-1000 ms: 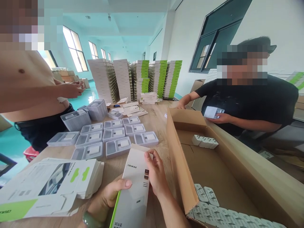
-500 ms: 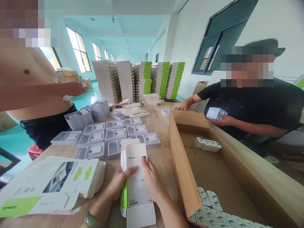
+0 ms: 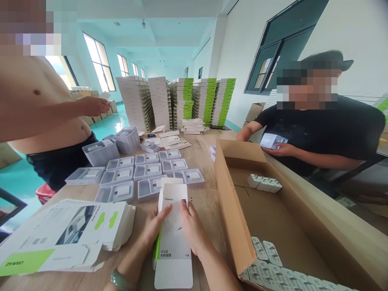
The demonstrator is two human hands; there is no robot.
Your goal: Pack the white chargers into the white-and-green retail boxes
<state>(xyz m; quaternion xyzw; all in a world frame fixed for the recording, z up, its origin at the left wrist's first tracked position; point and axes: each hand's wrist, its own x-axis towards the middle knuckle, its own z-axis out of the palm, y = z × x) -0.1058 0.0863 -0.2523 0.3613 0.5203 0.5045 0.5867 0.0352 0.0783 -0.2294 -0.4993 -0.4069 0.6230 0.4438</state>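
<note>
**White CEUKAZ carton point(image 3: 172, 246) in a two-handed hold**

The left hand point(image 3: 156, 228) and right hand point(image 3: 194, 230) each close a light, spread-fingered grip on the green-edged carton, just above the wooden counter point(image 3: 206, 202). Grey plastic trays point(image 3: 148, 188) lie just beyond it, flat printed cartons point(image 3: 72, 234) are stacked to the left, and a cardboard shipping box point(image 3: 233, 210) stands to the right.

I've got a white carton point(image 3: 173, 266) with green edge at the left hand point(image 3: 153, 228); brown cardboard box point(image 3: 233, 210) right of it.
</note>
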